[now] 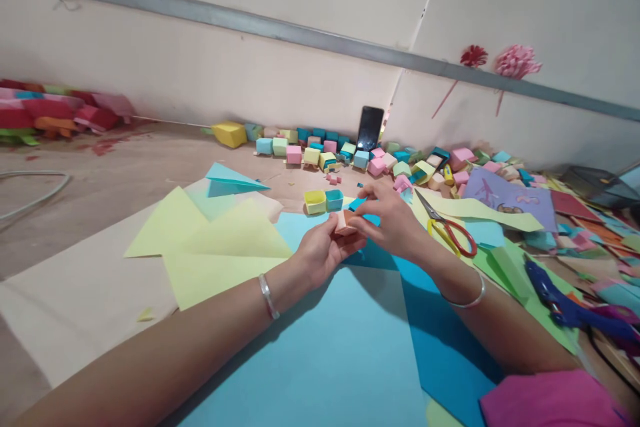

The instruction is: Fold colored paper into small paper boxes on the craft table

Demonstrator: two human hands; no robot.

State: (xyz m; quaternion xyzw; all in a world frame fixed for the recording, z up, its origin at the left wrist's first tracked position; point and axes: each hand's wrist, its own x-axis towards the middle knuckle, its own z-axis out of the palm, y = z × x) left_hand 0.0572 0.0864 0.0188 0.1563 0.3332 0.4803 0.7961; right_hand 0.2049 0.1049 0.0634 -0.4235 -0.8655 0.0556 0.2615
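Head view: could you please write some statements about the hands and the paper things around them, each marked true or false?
1. The left hand and the right hand together hold a small peach paper box. True.
2. The scissors lie left of the left hand. False: they lie right of the right hand, untouched.
3. A dark phone leans upright against the wall. True.
4. The sheet under the hands is red. False: the sheet is blue.

The floor (100, 200) bears coloured paper sheets (340, 347), small boxes (310, 155) and scissors (449, 231).
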